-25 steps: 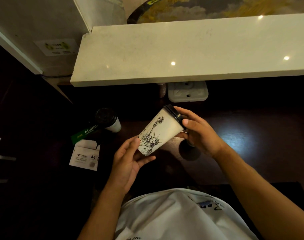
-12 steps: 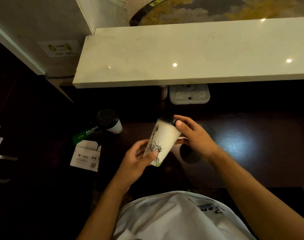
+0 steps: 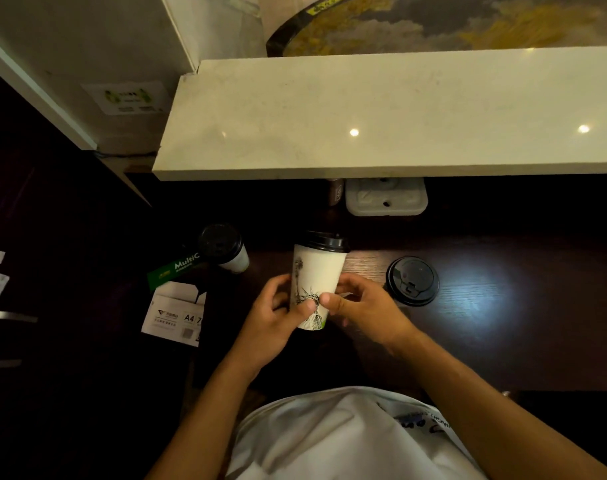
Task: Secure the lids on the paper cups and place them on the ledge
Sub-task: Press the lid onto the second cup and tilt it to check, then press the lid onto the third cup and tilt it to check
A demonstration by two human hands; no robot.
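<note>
Printed paper cup (image 3: pixel 314 285) now upright, black lid (image 3: pixel 326 241) seated on top; 1 s ago it lay tilted, lid end toward the right hand, and 0.5 s ago it was still leaning. Cup is held above the dark counter (image 3: pixel 503 323), in front of the pale stone ledge (image 3: pixel 381 123) and below its front edge.

Left hand (image 3: pixel 272 320) wraps the lower left of the cup, thumb pressed on the printed figure, fingers curled behind. Right hand (image 3: pixel 362 311) has shifted from the lid down to the lower right wall; thumb and fingertips pinch the cup near its base. Both hands closed around the same cup, thumbs nearly touching.

With the right hand lower, a lidded cup (image 3: pixel 412 280) seen from above shows on the counter just right of the held cup; it was hidden 1 s ago. A 2nd lidded cup (image 3: pixel 224 247) stands to the left, unchanged, beside a green and white paper box (image 3: pixel 175 299). White tray (image 3: pixel 386 199) sits under the ledge.
</note>
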